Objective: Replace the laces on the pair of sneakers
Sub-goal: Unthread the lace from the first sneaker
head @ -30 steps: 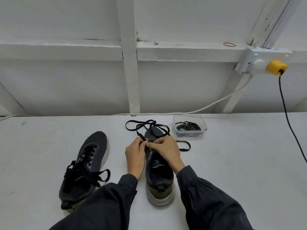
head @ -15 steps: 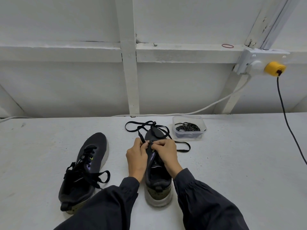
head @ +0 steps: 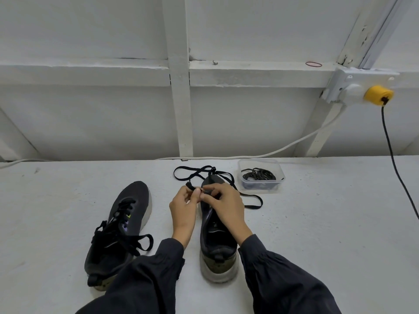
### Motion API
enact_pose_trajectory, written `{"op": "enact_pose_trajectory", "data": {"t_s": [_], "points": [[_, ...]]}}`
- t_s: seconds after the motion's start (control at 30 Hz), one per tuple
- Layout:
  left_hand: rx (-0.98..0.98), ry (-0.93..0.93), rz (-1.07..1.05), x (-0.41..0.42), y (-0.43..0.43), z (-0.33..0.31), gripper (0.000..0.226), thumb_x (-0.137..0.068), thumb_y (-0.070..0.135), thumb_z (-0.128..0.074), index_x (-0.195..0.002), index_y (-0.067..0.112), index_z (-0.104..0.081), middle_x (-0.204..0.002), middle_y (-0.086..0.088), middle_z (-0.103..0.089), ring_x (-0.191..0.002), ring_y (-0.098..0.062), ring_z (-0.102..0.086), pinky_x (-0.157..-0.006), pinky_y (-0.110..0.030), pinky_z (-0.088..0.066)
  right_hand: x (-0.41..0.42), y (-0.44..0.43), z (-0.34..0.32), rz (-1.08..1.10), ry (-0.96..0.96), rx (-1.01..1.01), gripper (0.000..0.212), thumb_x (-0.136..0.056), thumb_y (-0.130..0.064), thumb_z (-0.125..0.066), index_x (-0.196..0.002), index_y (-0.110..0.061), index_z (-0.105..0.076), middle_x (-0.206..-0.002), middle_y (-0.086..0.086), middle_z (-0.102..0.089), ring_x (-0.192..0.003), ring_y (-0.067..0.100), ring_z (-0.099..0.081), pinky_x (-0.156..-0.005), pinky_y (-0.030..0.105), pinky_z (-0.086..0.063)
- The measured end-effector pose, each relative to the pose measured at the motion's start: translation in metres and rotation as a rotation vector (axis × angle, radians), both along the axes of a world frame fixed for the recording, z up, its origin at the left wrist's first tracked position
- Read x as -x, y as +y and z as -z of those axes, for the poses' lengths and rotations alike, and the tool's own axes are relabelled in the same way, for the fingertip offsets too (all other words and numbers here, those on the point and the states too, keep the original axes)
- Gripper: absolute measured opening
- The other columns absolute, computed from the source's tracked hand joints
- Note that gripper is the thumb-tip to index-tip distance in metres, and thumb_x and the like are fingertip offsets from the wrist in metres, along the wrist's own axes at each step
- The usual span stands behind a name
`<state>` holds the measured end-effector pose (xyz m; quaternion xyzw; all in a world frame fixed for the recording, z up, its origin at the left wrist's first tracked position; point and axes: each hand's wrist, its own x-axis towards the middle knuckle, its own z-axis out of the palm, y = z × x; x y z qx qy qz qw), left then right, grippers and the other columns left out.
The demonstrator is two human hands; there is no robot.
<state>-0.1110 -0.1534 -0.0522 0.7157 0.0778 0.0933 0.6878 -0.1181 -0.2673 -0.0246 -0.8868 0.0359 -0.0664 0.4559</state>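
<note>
Two black sneakers lie on the white table. The left sneaker (head: 122, 225) is laced, its bow loose. The right sneaker (head: 216, 236) stands heel toward me, its eyelets near the toe hidden by my hands. A flat black lace (head: 192, 172) loops on the table past its toe and trails to the right. My left hand (head: 184, 207) pinches the end of that lace just left of the toe. My right hand (head: 223, 205) sits over the front eyelets, fingers curled and pinching the lace where it meets the shoe.
A clear plastic tub (head: 260, 177) with coiled black laces stands right of the toe. A white cable (head: 283, 148) runs along the wall base. A black cord (head: 394, 159) hangs from a yellow plug (head: 377, 95) at the right. White wall beams rise behind the table.
Both hands have crept a little toward the toe. My left hand has drawn the lace end out to the left, so a short stretch shows between the two hands.
</note>
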Motion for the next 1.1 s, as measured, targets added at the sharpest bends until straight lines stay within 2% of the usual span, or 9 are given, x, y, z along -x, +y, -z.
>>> {"op": "enact_pose_trajectory", "data": {"t_s": [0.2,0.37,0.53,0.63,0.73,0.8,0.87,0.97,1.1], "points": [[0.369,0.108,0.117,0.007,0.008,-0.015,0.016,-0.095,0.010,-0.058,-0.093,-0.003,-0.067,-0.090,-0.008,-0.074,-0.090,-0.019,-0.072,-0.082,-0.024,-0.058,0.007,0.004,-0.013,-0.035,-0.081,0.030,0.009,-0.088,-0.032,-0.068,-0.092,-0.027,-0.075,-0.087,-0.011,-0.059,-0.071,-0.002,-0.049,-0.063,0.020,-0.035],[0.835,0.272,0.348,0.004,0.025,-0.053,0.023,-0.085,0.022,-0.062,-0.092,0.005,-0.076,-0.097,-0.011,-0.073,-0.084,-0.017,-0.071,-0.066,-0.025,-0.058,0.025,0.007,-0.042,-0.284,-0.166,0.032,0.011,-0.083,-0.025,-0.076,-0.091,-0.020,-0.078,-0.083,-0.006,-0.045,-0.077,0.010,-0.050,-0.074,0.031,-0.042],[1.071,0.288,0.432,-0.002,0.048,-0.092,0.024,-0.085,0.018,-0.059,-0.086,0.002,-0.077,-0.091,-0.010,-0.072,-0.072,-0.015,-0.069,-0.065,-0.022,-0.058,0.040,0.003,-0.061,-0.588,0.008,0.161,0.013,-0.078,-0.036,-0.079,-0.088,-0.029,-0.079,-0.076,-0.006,-0.046,-0.075,0.013,-0.052,-0.076,0.032,-0.037],[1.054,0.306,0.585,0.002,0.059,-0.113,0.023,-0.086,0.020,-0.062,-0.082,0.002,-0.076,-0.085,-0.009,-0.072,-0.069,-0.014,-0.069,-0.062,-0.020,-0.058,0.036,0.006,-0.063,-0.601,0.040,0.256,0.010,-0.081,-0.033,-0.077,-0.086,-0.025,-0.079,-0.079,0.002,-0.055,-0.077,0.017,-0.054,-0.075,0.031,-0.034],[0.775,0.350,0.831,0.015,0.061,-0.123,0.025,-0.076,0.026,-0.078,-0.085,0.003,-0.077,-0.086,-0.014,-0.074,-0.071,-0.016,-0.071,-0.063,-0.022,-0.058,0.016,0.007,-0.074,-0.477,0.025,0.207,0.014,-0.081,-0.031,-0.072,-0.068,-0.029,-0.067,-0.078,0.008,-0.060,-0.074,0.023,-0.055,-0.074,0.036,-0.043],[0.559,0.402,0.950,0.023,0.057,-0.122,0.029,-0.083,0.029,-0.070,-0.094,0.003,-0.077,-0.096,-0.018,-0.074,-0.081,-0.019,-0.074,-0.069,-0.023,-0.058,0.000,0.008,-0.086,-0.379,-0.038,0.186,0.014,-0.083,-0.029,-0.069,-0.070,-0.024,-0.068,-0.073,0.003,-0.060,-0.071,0.020,-0.054,-0.071,0.039,-0.046],[0.461,0.463,1.002,0.028,0.054,-0.115,0.038,-0.087,0.034,-0.061,-0.103,0.003,-0.076,-0.108,-0.022,-0.071,-0.093,-0.023,-0.073,-0.077,-0.025,-0.058,-0.011,0.007,-0.098,-0.252,-0.170,0.128,0.009,-0.083,-0.024,-0.073,-0.076,-0.018,-0.073,-0.066,-0.006,-0.052,-0.066,0.013,-0.048,-0.066,0.036,-0.042],[0.495,0.522,0.987,0.028,0.054,-0.105,0.051,-0.094,0.043,-0.052,-0.113,0.000,-0.071,-0.120,-0.026,-0.066,-0.107,-0.029,-0.068,-0.085,-0.029,-0.056,-0.011,0.001,-0.115,-0.123,-0.363,0.039,0.012,-0.080,-0.018,-0.075,-0.071,-0.013,-0.069,-0.061,-0.008,-0.042,-0.062,0.014,-0.043,-0.063,0.038,-0.038],[0.685,0.535,0.921,0.023,0.057,-0.100,0.066,-0.094,0.053,-0.040,-0.116,-0.002,-0.069,-0.124,-0.027,-0.063,-0.117,-0.034,-0.062,-0.090,-0.035,-0.055,0.018,-0.002,-0.120,-0.205,-0.443,0.062,0.012,-0.077,-0.012,-0.076,-0.067,-0.012,-0.069,-0.060,-0.004,-0.045,-0.061,0.017,-0.046,-0.063,0.038,-0.039]]}}
